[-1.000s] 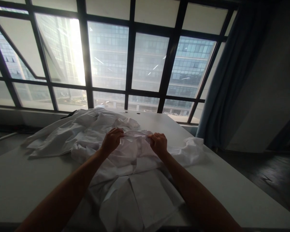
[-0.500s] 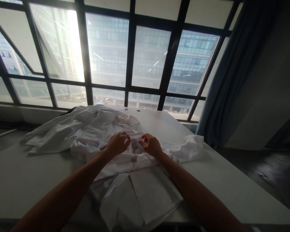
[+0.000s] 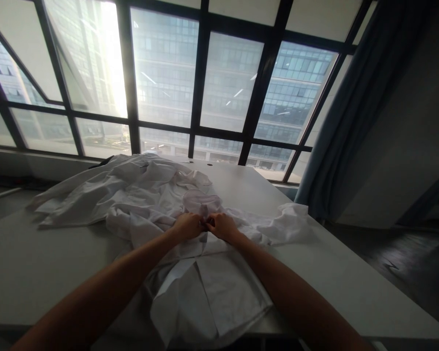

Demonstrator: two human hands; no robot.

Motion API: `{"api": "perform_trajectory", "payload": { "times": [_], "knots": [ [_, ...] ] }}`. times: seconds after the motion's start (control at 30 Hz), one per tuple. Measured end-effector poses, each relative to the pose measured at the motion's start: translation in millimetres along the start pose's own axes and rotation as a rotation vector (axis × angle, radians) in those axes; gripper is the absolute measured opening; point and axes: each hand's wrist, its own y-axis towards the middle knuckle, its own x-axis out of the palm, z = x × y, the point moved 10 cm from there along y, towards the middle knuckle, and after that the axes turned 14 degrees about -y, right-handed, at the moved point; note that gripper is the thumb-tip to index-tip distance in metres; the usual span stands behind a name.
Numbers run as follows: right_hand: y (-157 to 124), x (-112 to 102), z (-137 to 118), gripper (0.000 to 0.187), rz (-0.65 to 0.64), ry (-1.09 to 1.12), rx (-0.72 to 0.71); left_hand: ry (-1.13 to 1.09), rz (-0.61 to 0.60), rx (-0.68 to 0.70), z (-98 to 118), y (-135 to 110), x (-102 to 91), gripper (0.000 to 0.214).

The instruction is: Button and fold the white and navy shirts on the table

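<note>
A white shirt (image 3: 212, 287) lies spread on the white table, its lower hem hanging toward me over the near edge. Its rounded collar (image 3: 201, 196) stands up just beyond my hands. At the front of the collar, my left hand (image 3: 188, 225) and my right hand (image 3: 221, 226) meet, fingertips pinched together on the shirt's fabric. The small part between the fingertips is hidden. One sleeve (image 3: 289, 224) stretches out to the right across the table.
A heap of crumpled white garments (image 3: 131, 183) covers the left back of the white table (image 3: 351, 287). Behind it runs a large window with dark frames (image 3: 195, 97). A blue-grey curtain (image 3: 336, 126) hangs at the right, above a dark floor (image 3: 398, 258).
My two hands have come together and slightly toward me, from apart with curled fingers to pinching the fabric below the collar. The collar now shows more upright. The view tilts slightly.
</note>
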Motion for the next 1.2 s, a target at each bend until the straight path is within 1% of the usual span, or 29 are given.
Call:
{"api": "perform_trajectory", "payload": {
  "times": [0.07,0.13,0.2,0.23,0.33,0.4,0.47,0.53,0.6,0.7,0.8,0.87,0.97,1.07,1.2],
  "knots": [
    [0.7,4.6,-2.5,0.016,-0.035,-0.019,0.002,-0.015,0.005,-0.018,-2.4,0.2,1.4,0.022],
    [1.2,5.2,-1.3,0.015,-0.037,-0.068,0.024,-0.025,0.022,-0.032,-4.7,0.1,1.2,0.022],
    [1.3,1.1,-0.3,0.016,0.013,-0.089,0.035,-0.034,0.048,-0.047,-7.0,-0.1,-0.5,0.023],
    [1.3,-1.9,-0.2,0.017,0.054,-0.067,0.034,-0.042,0.065,-0.059,-8.7,-0.1,-1.9,0.024],
    [1.3,-9.3,1.8,0.019,0.186,0.132,0.019,-0.124,0.112,-0.096,-16.3,1.4,-5.4,0.032],
    [2.2,-9.9,4.5,0.020,0.242,0.310,0.001,-0.259,0.133,-0.089,-20.2,4.0,-5.7,0.034],
    [4.2,-7.3,7.8,0.021,0.260,0.460,-0.011,-0.448,0.149,-0.058,-21.9,6.8,-4.9,0.032],
    [6.5,-2.3,10.5,0.021,0.239,0.562,-0.017,-0.618,0.171,-0.036,-23.1,8.0,-4.8,0.029],
    [8.4,3.3,11.2,0.021,0.193,0.627,-0.030,-0.693,0.204,-0.024,-22.7,6.9,-6.9,0.028],
    [10.3,10.8,11.8,0.028,0.126,0.697,-0.048,-0.647,0.246,0.000,-17.2,3.1,-12.8,0.026],
    [12.8,19.6,15.6,0.034,0.057,0.787,-0.023,-0.560,0.254,0.014,-11.1,0.6,-16.7,0.024],
    [14.3,25.6,18.4,0.032,0.012,0.850,0.010,-0.510,0.261,0.018,-8.9,-0.3,-18.8,0.023],
    [15.0,28.7,23.1,0.027,-0.005,0.907,0.062,-0.473,0.265,0.029,-6.3,-0.9,-20.9,0.022],
    [14.0,29.0,25.8,0.022,-0.008,0.945,0.099,-0.469,0.261,0.030,-4.7,-1.5,-21.4,0.021],
    [12.3,32.0,25.1,0.020,-0.051,0.965,0.116,-0.502,0.269,0.010,-1.6,-2.8,-19.6,0.018]
  ]
}}
